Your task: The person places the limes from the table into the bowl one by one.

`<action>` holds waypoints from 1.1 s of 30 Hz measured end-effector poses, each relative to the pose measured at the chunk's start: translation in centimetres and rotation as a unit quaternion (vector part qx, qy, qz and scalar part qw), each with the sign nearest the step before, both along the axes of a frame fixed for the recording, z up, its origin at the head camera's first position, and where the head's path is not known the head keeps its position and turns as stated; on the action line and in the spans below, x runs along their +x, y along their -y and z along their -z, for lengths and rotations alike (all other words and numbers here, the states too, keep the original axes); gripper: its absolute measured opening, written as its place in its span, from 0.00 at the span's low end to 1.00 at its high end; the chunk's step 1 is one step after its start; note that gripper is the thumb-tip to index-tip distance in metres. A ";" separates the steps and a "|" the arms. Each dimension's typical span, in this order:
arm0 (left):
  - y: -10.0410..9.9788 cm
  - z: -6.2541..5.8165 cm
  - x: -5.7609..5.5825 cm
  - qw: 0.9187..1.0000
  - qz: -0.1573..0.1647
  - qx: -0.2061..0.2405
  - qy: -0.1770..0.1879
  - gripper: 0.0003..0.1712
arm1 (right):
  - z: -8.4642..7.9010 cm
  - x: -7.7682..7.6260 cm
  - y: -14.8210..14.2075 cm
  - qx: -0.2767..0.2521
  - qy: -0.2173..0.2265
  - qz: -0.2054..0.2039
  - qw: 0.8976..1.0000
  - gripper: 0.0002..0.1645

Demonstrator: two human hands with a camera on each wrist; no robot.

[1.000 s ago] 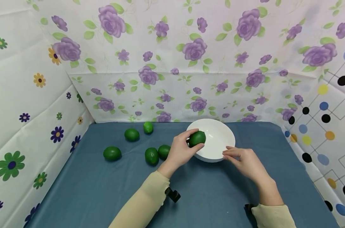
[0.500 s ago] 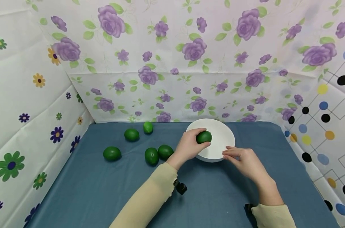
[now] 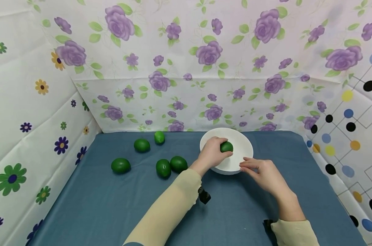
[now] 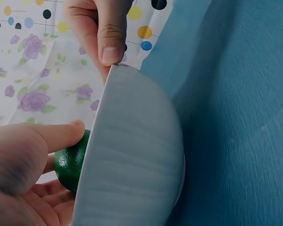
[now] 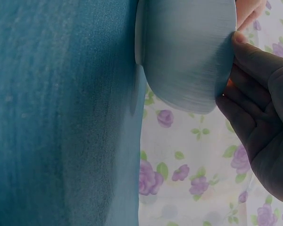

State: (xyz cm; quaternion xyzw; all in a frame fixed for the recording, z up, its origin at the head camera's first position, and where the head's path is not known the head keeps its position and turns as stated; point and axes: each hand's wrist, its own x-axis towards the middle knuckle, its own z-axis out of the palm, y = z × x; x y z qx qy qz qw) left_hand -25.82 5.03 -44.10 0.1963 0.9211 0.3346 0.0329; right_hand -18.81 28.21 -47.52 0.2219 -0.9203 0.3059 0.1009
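In the head view my left hand (image 3: 212, 152) holds a dark green lime (image 3: 226, 147) between thumb and fingers, inside the mouth of a white bowl (image 3: 242, 150). The left wrist view shows this lime (image 4: 71, 162) partly hidden behind the bowl wall (image 4: 132, 150), with my thumb on its upper side. On the bowl's near right side, my right hand (image 3: 264, 174) pinches the rim. The right wrist view shows its thumb and fingers (image 5: 254, 59) at the edge of the bowl (image 5: 188, 52), which stands upright on the cloth.
Several more green limes lie left of the bowl: a close pair (image 3: 163, 168), one farther left (image 3: 121, 165), one behind (image 3: 141, 145) and a smaller brighter one (image 3: 159, 137). A blue cloth (image 3: 96, 212) covers the table. A flowered curtain (image 3: 186, 95) hangs behind.
My left hand has moved right with the lime, from above the bowl's left rim to farther inside it. The right hand has stayed at the rim.
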 end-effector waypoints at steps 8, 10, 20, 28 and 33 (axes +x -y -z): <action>-1.5 0.8 -0.4 0.999 0.012 -0.016 0.033 0.33 | -0.1 0.1 0.0 0.001 -0.004 -0.001 1.000 0.12; -1.8 1.0 -0.4 0.999 0.012 -0.014 0.042 0.34 | -0.1 0.1 0.0 0.001 -0.002 -0.001 1.000 0.12; -2.7 1.5 -0.5 0.998 0.018 -0.034 0.040 0.32 | 0.0 -0.1 -0.1 -0.002 0.000 -0.001 1.000 0.13; -3.0 1.7 -0.3 0.998 0.025 -0.044 0.030 0.29 | 0.1 -0.1 -0.2 0.001 -0.003 0.000 1.000 0.12; -3.2 1.6 -0.1 0.998 0.027 -0.037 0.038 0.27 | 0.0 -0.1 -0.1 0.002 0.001 0.001 1.000 0.13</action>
